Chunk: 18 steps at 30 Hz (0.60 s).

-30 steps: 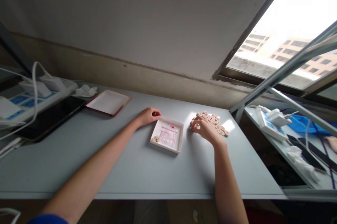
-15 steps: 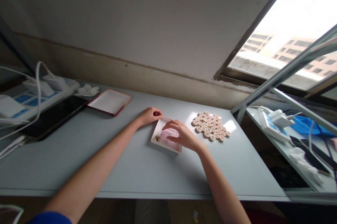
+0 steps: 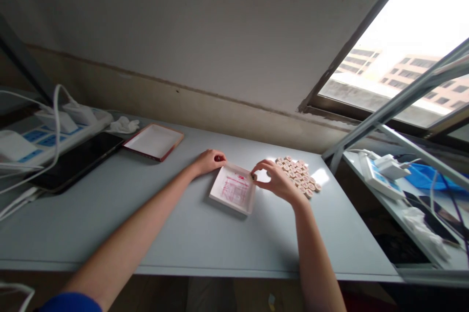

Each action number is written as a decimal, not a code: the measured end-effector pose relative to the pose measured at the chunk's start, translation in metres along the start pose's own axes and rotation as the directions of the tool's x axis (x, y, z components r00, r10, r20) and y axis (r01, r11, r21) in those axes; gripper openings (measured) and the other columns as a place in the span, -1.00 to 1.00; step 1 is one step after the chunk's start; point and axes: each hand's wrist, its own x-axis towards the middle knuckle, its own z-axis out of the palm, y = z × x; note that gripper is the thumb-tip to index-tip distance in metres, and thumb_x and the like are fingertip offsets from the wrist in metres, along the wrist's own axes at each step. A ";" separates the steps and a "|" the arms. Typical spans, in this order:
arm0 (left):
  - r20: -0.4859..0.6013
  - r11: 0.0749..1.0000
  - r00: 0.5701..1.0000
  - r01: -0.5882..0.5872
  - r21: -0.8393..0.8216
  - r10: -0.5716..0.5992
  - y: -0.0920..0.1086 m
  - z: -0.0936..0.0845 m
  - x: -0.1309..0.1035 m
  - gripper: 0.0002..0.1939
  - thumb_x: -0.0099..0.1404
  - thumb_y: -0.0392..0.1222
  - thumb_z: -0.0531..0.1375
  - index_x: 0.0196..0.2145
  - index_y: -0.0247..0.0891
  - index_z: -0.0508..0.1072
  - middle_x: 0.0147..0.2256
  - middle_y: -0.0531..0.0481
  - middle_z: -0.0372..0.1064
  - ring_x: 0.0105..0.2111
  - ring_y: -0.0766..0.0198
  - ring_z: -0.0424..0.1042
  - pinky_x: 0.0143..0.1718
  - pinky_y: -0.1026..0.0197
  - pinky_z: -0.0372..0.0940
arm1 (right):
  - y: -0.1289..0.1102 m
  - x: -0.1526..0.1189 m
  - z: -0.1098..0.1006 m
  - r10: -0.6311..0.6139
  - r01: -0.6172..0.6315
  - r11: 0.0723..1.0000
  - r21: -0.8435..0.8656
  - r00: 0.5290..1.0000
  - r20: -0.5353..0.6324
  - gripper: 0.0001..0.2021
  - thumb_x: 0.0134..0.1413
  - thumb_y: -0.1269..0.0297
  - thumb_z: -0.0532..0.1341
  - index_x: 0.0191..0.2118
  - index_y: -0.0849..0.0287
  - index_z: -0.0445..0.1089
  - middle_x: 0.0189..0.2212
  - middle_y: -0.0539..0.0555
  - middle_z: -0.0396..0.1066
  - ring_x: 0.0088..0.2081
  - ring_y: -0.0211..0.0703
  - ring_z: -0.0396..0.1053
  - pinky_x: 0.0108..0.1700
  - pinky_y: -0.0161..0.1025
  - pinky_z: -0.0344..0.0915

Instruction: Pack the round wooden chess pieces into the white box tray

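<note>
My right hand (image 3: pixel 275 178) pinches a small round wooden Chinese chess piece (image 3: pixel 254 176) between thumb and fingertips, at the right rim of a shallow white box (image 3: pixel 230 207). Red printing shows on the floor of this box, which sits flat on the desk. At the box's far left corner, my left hand (image 3: pixel 210 162) is closed with its fingertips gripping the rim. Right beside my right hand, many round Chinese chess pieces (image 3: pixel 298 175) are spread in a close single-layer cluster, partly covered by that hand.
A red-edged box lid (image 3: pixel 154 142) lies inside up at the back left of the grey desk (image 3: pixel 176 234). Farther left are a black tablet (image 3: pixel 76 163), a power strip (image 3: pixel 47 138) with white cables, and a crumpled tissue (image 3: pixel 123 125). A metal frame (image 3: pixel 377 116) rises at the right.
My right hand has moved right, from over the box to its right rim, with a chess piece in its fingers. The piece in the box's near left corner is gone from there.
</note>
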 end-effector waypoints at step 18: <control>0.002 1.000 1.000 0.023 -0.009 -0.023 0.004 -0.002 -0.002 -0.76 0.07 -0.15 0.07 -0.43 -0.33 0.47 -0.40 -0.04 0.44 -0.39 0.26 0.36 -0.33 0.29 0.20 | 0.040 -0.015 -0.004 0.247 -0.246 0.882 -0.402 0.968 -0.050 -0.91 0.00 0.34 0.14 -0.41 0.12 0.40 -0.27 0.11 0.28 -0.17 -0.04 0.22 -0.10 -0.11 0.13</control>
